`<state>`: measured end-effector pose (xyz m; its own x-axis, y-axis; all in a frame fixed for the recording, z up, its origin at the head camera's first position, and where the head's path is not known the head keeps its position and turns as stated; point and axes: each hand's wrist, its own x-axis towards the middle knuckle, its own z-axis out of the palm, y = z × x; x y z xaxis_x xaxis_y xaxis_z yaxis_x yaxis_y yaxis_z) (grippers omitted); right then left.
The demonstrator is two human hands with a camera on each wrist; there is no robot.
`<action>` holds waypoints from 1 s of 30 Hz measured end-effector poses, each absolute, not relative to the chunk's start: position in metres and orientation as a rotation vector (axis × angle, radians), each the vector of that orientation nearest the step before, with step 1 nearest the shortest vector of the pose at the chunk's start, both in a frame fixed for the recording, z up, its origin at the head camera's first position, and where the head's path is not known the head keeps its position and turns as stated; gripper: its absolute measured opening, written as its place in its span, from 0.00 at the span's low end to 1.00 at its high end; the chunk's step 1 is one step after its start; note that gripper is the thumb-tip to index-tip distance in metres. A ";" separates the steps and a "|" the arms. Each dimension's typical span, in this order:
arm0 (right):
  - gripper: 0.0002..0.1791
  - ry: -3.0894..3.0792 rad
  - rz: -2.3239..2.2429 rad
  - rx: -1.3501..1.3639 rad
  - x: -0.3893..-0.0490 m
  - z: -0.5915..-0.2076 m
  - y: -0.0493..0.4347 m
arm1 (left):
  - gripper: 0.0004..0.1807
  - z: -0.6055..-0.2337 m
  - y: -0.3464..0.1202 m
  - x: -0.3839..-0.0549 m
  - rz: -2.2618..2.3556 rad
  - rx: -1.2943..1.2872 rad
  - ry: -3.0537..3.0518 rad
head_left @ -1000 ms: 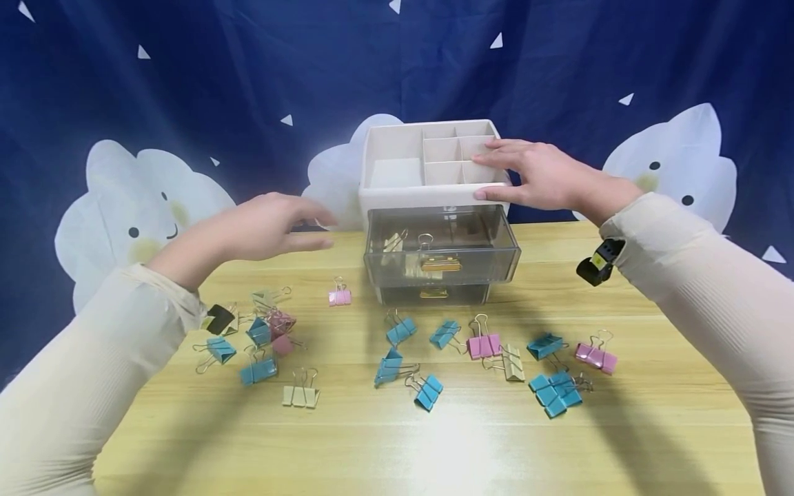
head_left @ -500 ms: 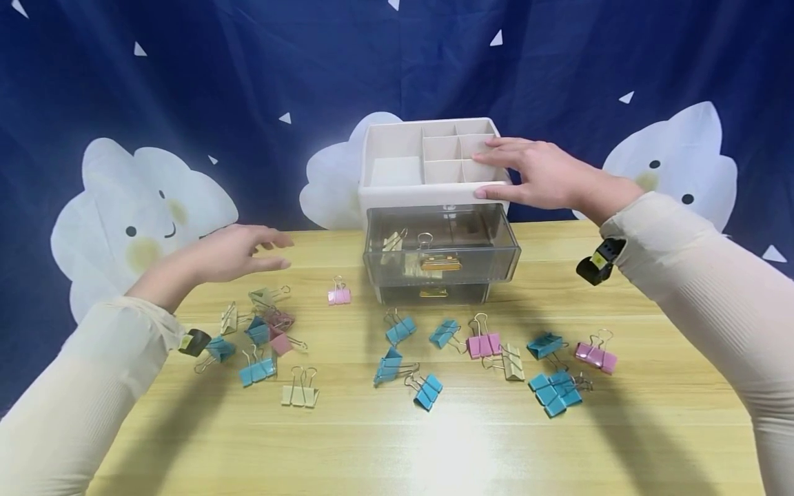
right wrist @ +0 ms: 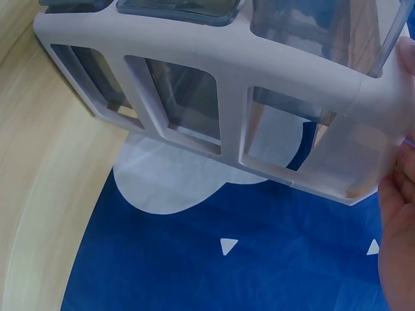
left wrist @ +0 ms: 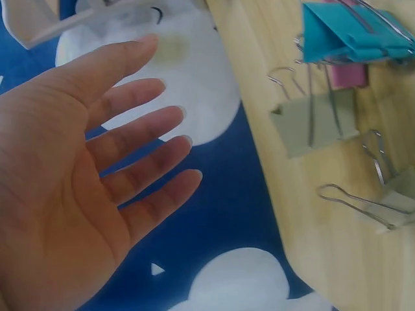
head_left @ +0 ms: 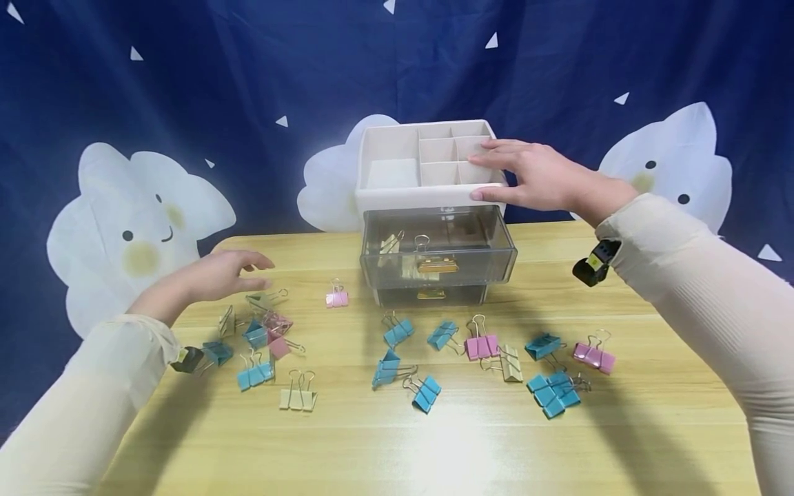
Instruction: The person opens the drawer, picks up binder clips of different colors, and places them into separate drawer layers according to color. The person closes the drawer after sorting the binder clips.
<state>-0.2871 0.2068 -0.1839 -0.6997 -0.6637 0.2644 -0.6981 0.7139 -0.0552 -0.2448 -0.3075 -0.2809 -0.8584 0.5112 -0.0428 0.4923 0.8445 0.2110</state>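
Note:
My left hand (head_left: 220, 273) hangs in the air over the left cluster of binder clips, holding nothing. Its fingers are spread and slightly bent in the left wrist view, with a pale yellow binder clip (left wrist: 316, 123) and a blue binder clip (left wrist: 353, 32) off to the side. My right hand (head_left: 542, 176) rests on the right edge of a white desktop organizer (head_left: 409, 200), thumb along the front rim and straight fingers over the divided compartments. The organizer's upper grey see-through drawer (head_left: 381, 272) is pulled out and holds several pale yellow binder clips (head_left: 392, 244).
Below the open drawer is a lower drawer (head_left: 406, 297). Blue, pink and yellow clips lie across the wooden table (head_left: 347, 448), including a pink clip (head_left: 337, 299) left of the drawers and joined blue clips (head_left: 554, 393) at right. A blue cloud-patterned cloth (head_left: 397, 62) hangs behind.
My left hand has moved away from beside the organizer, left and down toward the left clip cluster. The right hand stays on the organizer, and the drawer has not moved.

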 end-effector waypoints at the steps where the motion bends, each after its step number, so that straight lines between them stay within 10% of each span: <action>1: 0.38 -2.694 0.220 1.085 -0.287 -0.184 0.207 | 0.24 -0.284 -0.309 -0.245 0.296 0.782 2.920; 30: 0.37 -2.670 0.240 1.082 -0.289 -0.187 0.206 | 0.26 -0.340 -0.330 -0.252 0.393 0.580 2.769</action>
<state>-0.2892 0.2058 -0.1870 -0.6932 -0.6598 0.2902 -0.7009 0.7109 -0.0579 -0.2521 -0.3300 -0.3398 -0.8786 0.4248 -0.2184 0.3472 0.8820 0.3185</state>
